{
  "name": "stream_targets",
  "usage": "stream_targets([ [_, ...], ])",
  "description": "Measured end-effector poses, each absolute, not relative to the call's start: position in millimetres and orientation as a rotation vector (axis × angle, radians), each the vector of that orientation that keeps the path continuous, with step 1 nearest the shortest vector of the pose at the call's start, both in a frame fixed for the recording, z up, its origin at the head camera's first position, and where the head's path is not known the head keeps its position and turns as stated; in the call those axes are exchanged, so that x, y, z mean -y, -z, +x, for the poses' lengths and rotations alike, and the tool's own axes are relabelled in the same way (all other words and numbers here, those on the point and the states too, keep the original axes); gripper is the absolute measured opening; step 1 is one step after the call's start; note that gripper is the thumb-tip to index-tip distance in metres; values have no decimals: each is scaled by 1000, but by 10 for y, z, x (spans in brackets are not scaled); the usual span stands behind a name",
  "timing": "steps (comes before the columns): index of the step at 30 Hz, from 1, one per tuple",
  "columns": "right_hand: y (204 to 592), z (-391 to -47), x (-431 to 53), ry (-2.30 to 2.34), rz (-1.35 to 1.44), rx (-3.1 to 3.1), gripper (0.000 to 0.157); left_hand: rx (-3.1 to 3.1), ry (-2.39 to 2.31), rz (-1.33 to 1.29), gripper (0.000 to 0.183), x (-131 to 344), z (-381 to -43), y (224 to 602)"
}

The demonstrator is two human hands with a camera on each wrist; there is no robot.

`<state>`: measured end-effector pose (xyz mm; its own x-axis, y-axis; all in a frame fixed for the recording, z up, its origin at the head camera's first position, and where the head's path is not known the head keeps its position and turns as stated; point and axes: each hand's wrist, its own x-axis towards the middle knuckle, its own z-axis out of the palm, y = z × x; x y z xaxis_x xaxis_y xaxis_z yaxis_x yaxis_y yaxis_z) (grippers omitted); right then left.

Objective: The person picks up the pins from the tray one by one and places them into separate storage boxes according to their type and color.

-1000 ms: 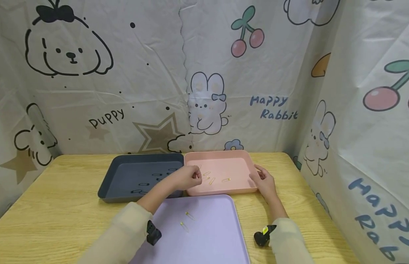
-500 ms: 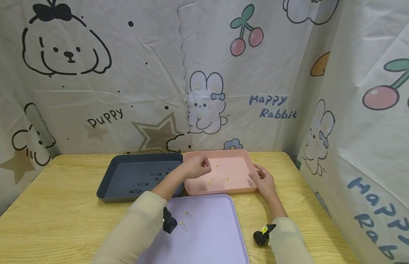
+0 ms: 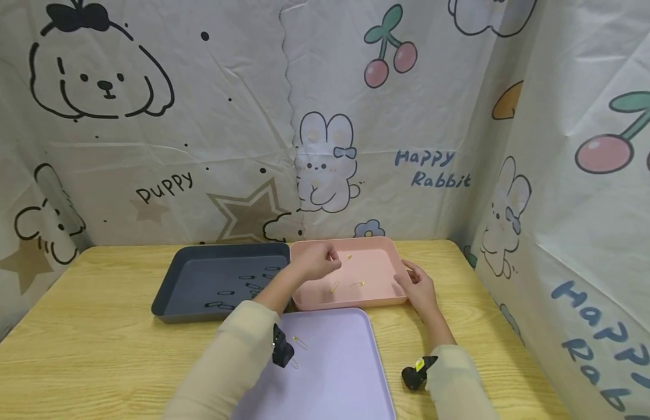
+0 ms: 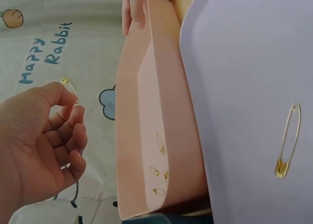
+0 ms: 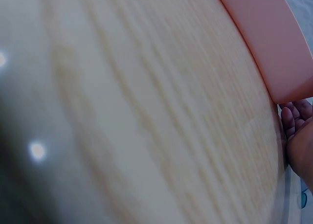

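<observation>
My left hand (image 3: 316, 262) is over the pink tray (image 3: 379, 245), pinching a gold safety pin (image 4: 70, 89) between thumb and forefinger, its other fingers loosely curled. Several more gold safety pins (image 4: 160, 143) lie in that tray. At the tray's right side my right hand (image 3: 420, 287) grips the rim; in the right wrist view its curled fingers (image 5: 287, 120) show at the tray's corner. On the lilac tray (image 3: 351, 361) in front lie two gold safety pins, one of them (image 3: 299, 342) in plain sight and the other partly behind the left wrist camera.
To the left of the pink tray, side against side, stands a dark grey tray (image 3: 169, 280) with several black safety pins (image 3: 226, 293). All three trays rest on a wooden table (image 3: 83, 332). A printed cloth (image 3: 241, 116) hangs behind the table and along its sides.
My left hand has moved right and slightly away over the pink tray, with the pinched safety pin now showing beyond its fingertips. The right hand has stayed at the tray's rim.
</observation>
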<state>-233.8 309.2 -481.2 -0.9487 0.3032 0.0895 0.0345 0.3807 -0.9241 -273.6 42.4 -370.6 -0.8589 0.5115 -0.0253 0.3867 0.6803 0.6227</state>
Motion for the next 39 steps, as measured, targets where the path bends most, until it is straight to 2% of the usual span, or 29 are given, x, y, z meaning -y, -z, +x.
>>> stream_targets([
  [16, 4840, -2343, -3120, -1590, -306, 2408, 49, -2693, -962, 591, 9, -608, -2803, 3826],
  [39, 4841, -2362, -3108, -1605, -315, 2386, 49, -2720, -1144, 562, 6, -682, -2869, 4146],
])
